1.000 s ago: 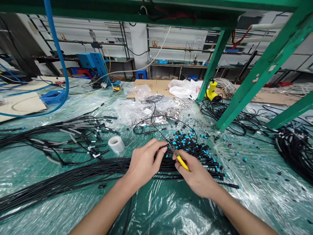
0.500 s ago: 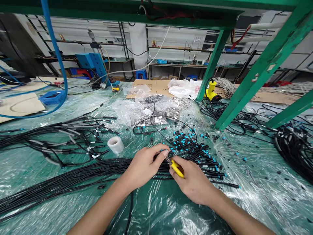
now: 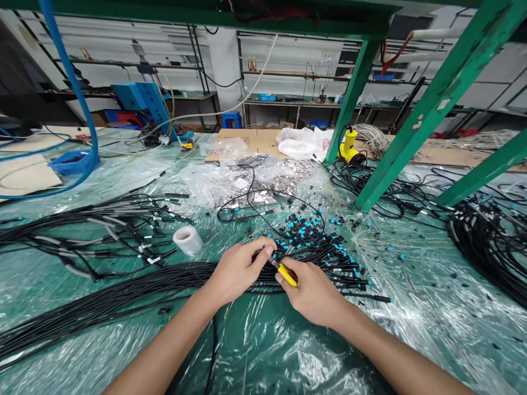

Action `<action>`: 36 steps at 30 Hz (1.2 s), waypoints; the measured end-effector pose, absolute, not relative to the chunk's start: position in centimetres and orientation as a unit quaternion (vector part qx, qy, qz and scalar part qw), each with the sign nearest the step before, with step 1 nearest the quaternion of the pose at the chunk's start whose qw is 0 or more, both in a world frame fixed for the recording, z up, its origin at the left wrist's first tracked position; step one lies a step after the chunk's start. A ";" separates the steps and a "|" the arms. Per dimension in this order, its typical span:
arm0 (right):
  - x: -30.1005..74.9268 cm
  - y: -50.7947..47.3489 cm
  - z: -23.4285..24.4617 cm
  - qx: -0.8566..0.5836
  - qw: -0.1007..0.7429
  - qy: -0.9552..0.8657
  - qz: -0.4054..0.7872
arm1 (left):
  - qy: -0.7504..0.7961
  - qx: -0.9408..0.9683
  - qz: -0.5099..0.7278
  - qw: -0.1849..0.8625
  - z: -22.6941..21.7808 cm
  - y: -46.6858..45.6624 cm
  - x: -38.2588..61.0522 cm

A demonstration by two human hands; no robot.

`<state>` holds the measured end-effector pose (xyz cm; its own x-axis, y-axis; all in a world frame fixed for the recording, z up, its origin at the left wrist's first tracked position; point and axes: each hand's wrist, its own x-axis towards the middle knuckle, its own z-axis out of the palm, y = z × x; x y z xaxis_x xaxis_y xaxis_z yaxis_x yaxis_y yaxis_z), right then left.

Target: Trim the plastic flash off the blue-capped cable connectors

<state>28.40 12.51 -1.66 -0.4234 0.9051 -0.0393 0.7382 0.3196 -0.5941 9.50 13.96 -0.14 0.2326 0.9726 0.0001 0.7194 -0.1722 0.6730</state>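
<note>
My left hand [image 3: 236, 269] pinches the end of a thin black cable [image 3: 269, 253] at the top of a long bundle of black cables [image 3: 123, 296] lying across the green table. My right hand [image 3: 313, 291] grips a small yellow-handled cutter [image 3: 284, 272] whose metal tip meets the cable end right by my left fingertips. Just beyond both hands lies a heap of black cable ends with blue connector caps [image 3: 313, 241].
A white tape roll [image 3: 188, 240] stands left of my hands. More black cable bundles [image 3: 102, 230] lie at left and a coil [image 3: 489, 241] at right. Green frame legs [image 3: 411, 109] rise at right. Clear bags of parts [image 3: 247, 181] and cardboard [image 3: 247, 140] sit behind.
Both hands drew slightly nearer to me and closed together; the cutter tip came up against the cable end in my left fingers. The view shifted a little.
</note>
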 end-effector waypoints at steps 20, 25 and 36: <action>29.2 13.3 -1.0 -0.546 0.167 -0.798 0.193 | 0.437 0.308 0.493 0.687 -0.8 15.9 7.9; 29.1 13.3 -1.1 -0.546 0.162 -0.799 0.195 | 0.441 0.303 0.497 0.683 -0.9 15.9 8.1; 29.2 13.5 -1.6 -0.548 0.161 -0.803 0.171 | 0.441 0.327 0.505 0.666 -0.6 15.5 8.3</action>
<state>29.24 13.54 -1.63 -0.3473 0.9351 0.0705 0.8249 0.3404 -0.4513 8.33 15.53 -0.64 0.1003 0.9613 -0.2564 -0.3841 0.2752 0.8814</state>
